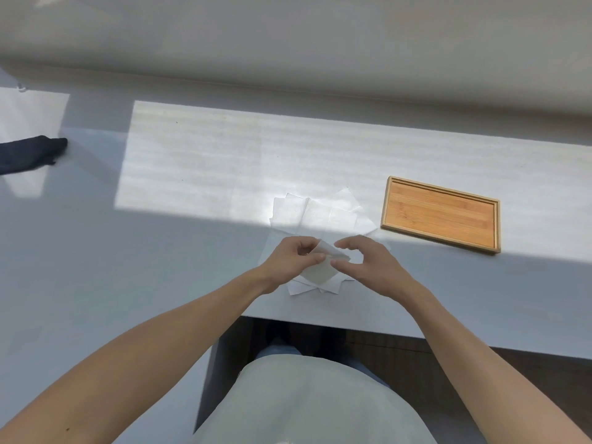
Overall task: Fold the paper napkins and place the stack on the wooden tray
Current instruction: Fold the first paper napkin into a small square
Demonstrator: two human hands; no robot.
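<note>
Several white paper napkins lie spread and overlapping on the table, partly in sunlight. Above their near part, my left hand pinches one napkin, which is lifted and bent over at its top edge. My right hand is at the napkin's right side, thumb and forefinger curled around its folded corner. The wooden tray rests to the right of the napkins, rectangular, with a raised rim and nothing in it.
The white table has a bright sunlit band across its middle. A dark cloth-like object lies at the far left. The table's near edge runs just below my hands, with my lap beneath it.
</note>
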